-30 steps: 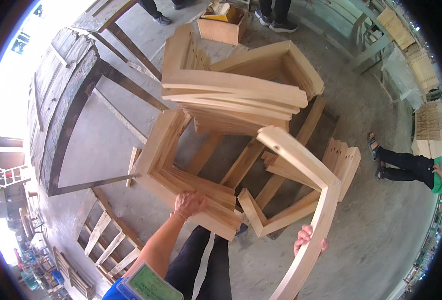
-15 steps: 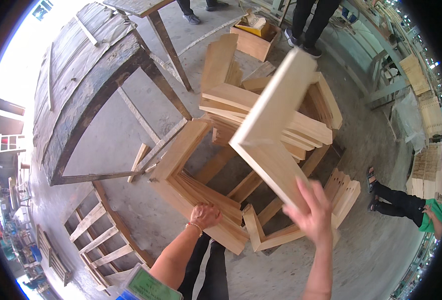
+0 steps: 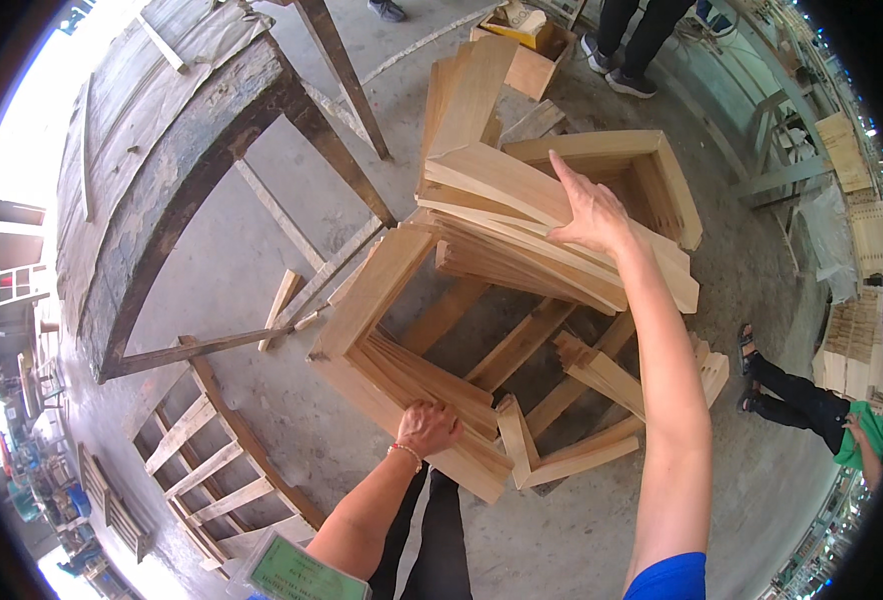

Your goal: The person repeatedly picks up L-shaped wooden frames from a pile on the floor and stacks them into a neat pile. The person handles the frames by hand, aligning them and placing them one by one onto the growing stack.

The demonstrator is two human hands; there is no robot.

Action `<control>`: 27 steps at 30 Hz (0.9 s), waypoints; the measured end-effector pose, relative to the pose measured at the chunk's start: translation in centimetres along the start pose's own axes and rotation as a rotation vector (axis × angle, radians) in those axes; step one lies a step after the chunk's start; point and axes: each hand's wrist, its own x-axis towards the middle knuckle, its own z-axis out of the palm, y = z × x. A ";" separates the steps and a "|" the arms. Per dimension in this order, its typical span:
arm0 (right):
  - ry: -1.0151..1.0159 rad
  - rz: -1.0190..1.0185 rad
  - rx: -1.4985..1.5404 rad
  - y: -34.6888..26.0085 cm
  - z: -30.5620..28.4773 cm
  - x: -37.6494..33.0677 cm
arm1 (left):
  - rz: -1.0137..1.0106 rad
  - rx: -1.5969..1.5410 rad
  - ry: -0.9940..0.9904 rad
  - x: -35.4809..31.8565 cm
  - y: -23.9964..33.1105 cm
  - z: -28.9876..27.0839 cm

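Observation:
Pale L-shaped wooden frame pieces lie in several stacks before me. My right hand [image 3: 594, 215] reaches over the far stack with thumb and fingers spread, gripping nothing. Beneath it lies the stack's top L-shaped piece [image 3: 507, 180], one arm slanting toward the lower right, the other running up and away. My left hand [image 3: 430, 429] is closed and rests at the inner edge of the near stack [image 3: 372, 310]; whatever its curled fingers may hold is hidden. A smaller L-shaped piece [image 3: 572, 462] lies to the right of that hand.
An old wooden table with a curved edge [image 3: 202, 150] stands at the left, above a slatted wooden frame [image 3: 212, 460]. A wooden box [image 3: 537, 70] sits at the back. People's legs [image 3: 642, 45] show behind it, and a person in green [image 3: 867, 440] is at the right.
The L-shaped piece that my right hand held up now appears to lie on the far stack. My right hand has moved up and away and has opened. My left hand stays at the near stack.

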 end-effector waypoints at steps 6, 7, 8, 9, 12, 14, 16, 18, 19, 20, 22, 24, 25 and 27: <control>-0.223 0.127 -0.077 -0.4 -0.1 1.6 | -0.018 0.019 -0.047 -0.1 -0.4 -0.3; -0.208 0.102 -0.084 -0.3 -0.4 1.6 | -0.011 0.008 -0.041 0.0 -0.5 -0.2; -0.200 0.080 -0.089 -0.2 -0.3 1.5 | -0.006 -0.005 -0.042 0.0 -0.5 -0.2; -0.192 0.058 -0.092 -0.1 -0.2 1.4 | -0.001 -0.019 -0.044 0.0 -0.4 -0.2; -0.182 0.012 -0.070 0.1 0.1 0.7 | -0.031 -0.014 -0.079 0.1 -0.3 -0.2; -0.126 -0.061 -0.082 0.0 0.4 0.6 | -0.033 -0.017 -0.099 0.0 -0.3 -0.1; -0.171 -0.040 -0.098 0.1 0.2 1.2 | -0.022 -0.016 -0.087 0.0 -0.7 0.2; -0.336 0.075 -0.104 -0.5 -0.5 2.5 | -0.009 -0.020 -0.061 -0.2 -1.1 0.2; -0.374 0.116 -0.112 -0.7 -0.7 2.8 | -0.041 -0.024 -0.083 -0.2 -1.1 0.3; -0.408 0.156 -0.114 -1.1 -0.8 3.2 | -0.074 -0.018 -0.106 -0.2 -1.3 0.4; -0.403 0.205 -0.115 -0.4 -0.8 3.0 | -0.077 -0.018 -0.104 -0.1 -0.7 0.9; -0.251 0.162 -0.117 1.0 0.5 1.7 | -0.012 -0.018 -0.061 0.3 0.1 1.5; -0.130 0.193 -0.187 1.6 1.8 0.3 | -0.049 -0.023 -0.143 0.7 1.2 1.7; 0.352 0.103 -0.185 0.6 4.2 -2.1 | -0.026 0.008 -0.147 0.9 1.2 1.8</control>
